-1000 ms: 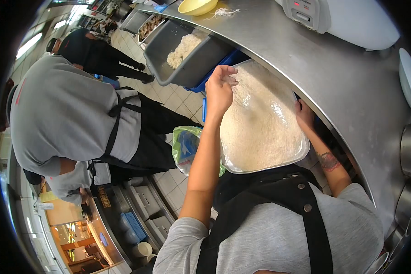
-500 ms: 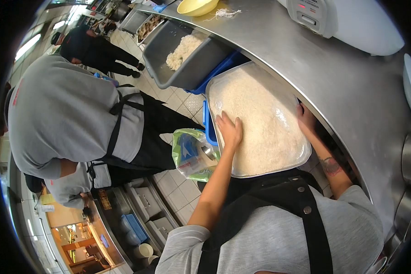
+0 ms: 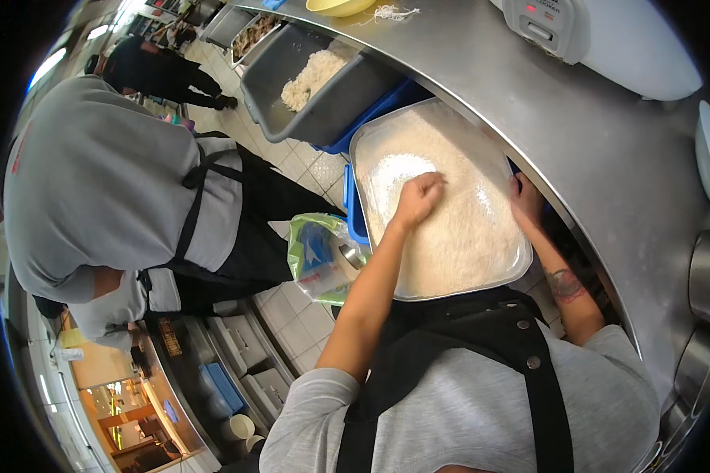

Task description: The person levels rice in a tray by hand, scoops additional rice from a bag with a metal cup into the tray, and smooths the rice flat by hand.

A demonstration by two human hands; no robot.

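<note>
A large rectangular metal tray (image 3: pixel 465 295) lies in front of me, spread with pale grains that look like uncooked rice (image 3: pixel 465 244). My left hand (image 3: pixel 420 199) is closed, knuckles bent and fingertips pressed into the rice near the middle; how much it grips is hidden. Behind that hand, a shiny bare patch of tray bottom shows. On the tray's right rim, beside the counter edge, my right hand (image 3: pixel 527 200) is wrapped, its fingers partly hidden. An opened green-and-clear plastic bag (image 3: pixel 317 256) stands left of the tray with a metal scoop (image 3: pixel 352 255) inside.
A steel counter (image 3: pixel 576 150) curves along the right, bearing a rice cooker (image 3: pixel 592 47) and a yellow bowl (image 3: pixel 341 6). Beyond the tray sits a grey tub (image 3: pixel 272 98) with cooked rice. A co-worker in a grey shirt (image 3: pixel 110 181) stands close on the left.
My left hand has moved right and inward across the rice, its spread fingers now curled, baring a patch of tray. My right hand stays on the rim. The co-workers shift slightly left in view.
</note>
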